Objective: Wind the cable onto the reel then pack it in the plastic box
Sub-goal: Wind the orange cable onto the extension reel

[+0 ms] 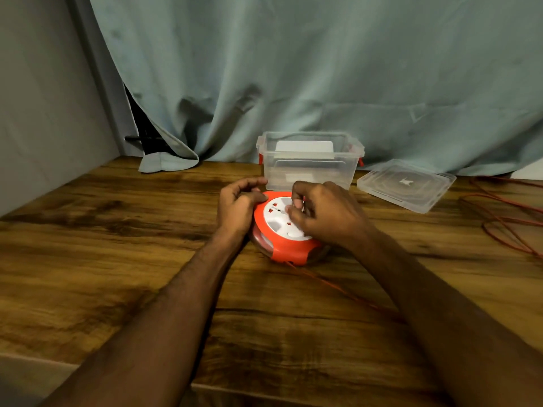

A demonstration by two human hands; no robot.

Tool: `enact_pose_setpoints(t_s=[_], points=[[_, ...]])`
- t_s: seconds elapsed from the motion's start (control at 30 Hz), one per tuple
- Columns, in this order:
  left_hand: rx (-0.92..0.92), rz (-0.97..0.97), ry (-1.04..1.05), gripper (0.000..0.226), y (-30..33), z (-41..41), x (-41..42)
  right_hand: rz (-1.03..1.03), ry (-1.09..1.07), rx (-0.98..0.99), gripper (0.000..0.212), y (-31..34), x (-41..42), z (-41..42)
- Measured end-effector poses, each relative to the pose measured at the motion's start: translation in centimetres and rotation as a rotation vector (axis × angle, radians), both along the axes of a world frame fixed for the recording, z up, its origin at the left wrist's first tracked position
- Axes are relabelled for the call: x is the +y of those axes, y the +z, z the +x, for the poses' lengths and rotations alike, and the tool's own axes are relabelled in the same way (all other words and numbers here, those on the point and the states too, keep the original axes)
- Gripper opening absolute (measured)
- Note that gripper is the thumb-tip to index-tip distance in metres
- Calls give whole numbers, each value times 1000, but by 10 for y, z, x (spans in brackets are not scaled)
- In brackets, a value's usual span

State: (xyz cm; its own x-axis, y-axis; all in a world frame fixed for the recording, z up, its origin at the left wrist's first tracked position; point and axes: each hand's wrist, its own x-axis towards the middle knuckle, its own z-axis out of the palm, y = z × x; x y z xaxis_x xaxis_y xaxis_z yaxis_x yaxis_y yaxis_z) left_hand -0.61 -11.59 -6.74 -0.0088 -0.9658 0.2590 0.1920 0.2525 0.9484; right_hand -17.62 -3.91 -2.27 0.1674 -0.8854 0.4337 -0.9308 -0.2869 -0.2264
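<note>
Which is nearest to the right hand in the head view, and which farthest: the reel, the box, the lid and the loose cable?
From the right hand:
1. Reel, under its fingers.
2. Box, just behind.
3. Lid, right of the box.
4. Loose cable, at the far right.

An orange reel [286, 245] with a white socket face is seen lying flat on the wooden surface, near the middle of the scene. Part of its face and left rim is covered by hands. A thin orange cable [338, 289] is led from the reel's near edge toward the near right, and loose loops of it are spread at the far right. A clear plastic box [308, 168] with red latches is placed upright and open just beyond the reel. Its clear lid [407, 186] is laid flat to the right of the box.
</note>
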Motion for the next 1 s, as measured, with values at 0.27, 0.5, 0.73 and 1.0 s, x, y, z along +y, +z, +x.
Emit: enact_pose_setpoints(t_s=[0.27,0.5,0.73,1.0], points=[[18,73,7,32,0,-1,-3,266,231,-191,71,10,0,-30],[-8,36,-52,33,1,2,2,296,233,-115,85,14,0,-36],[-21,37,-55,33,2,3,2,260,167,-35,81,14,3,-32],[1,19,-60,32,1,2,1,32,10,99,61,2,-1,-13]])
